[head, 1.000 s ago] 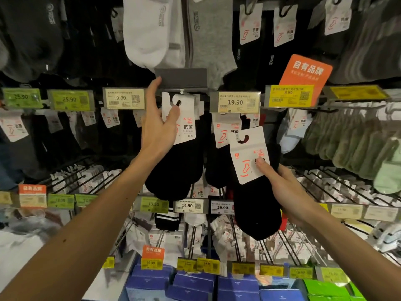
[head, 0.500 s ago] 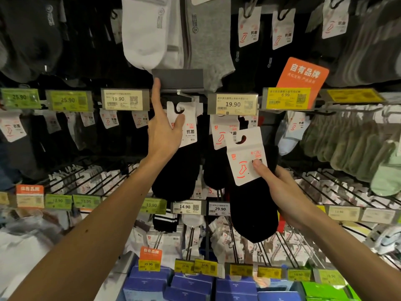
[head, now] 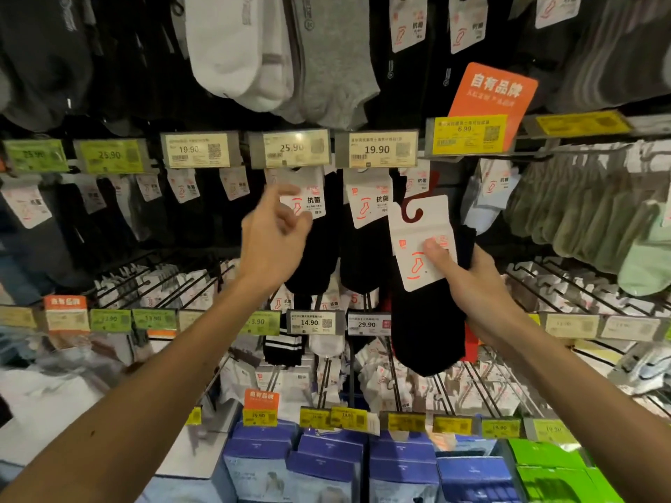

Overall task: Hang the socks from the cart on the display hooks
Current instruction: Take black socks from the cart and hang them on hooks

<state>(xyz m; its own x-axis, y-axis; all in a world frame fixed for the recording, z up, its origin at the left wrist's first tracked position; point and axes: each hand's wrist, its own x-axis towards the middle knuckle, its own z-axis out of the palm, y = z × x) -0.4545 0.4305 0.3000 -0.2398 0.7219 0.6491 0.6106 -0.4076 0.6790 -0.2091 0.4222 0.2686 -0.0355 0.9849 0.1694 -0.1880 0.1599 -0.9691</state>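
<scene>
Shop, price tags (head: 376,149), hung socks (head: 316,241)

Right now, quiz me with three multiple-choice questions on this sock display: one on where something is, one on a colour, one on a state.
1. The big orange sign sits:
A above the yellow 6.99 tag
B beside the blue boxes
C under the 14.90 tag

2. The socks in the right hand are:
A white
B black
C green

3. The hook cut-out on their white card is:
A on a display hook
B torn off
C free, not yet hung

Answers: A, the tag overlaps its lower edge. B, black fabric hangs below the card. C, nothing passes through the cut-out.
</scene>
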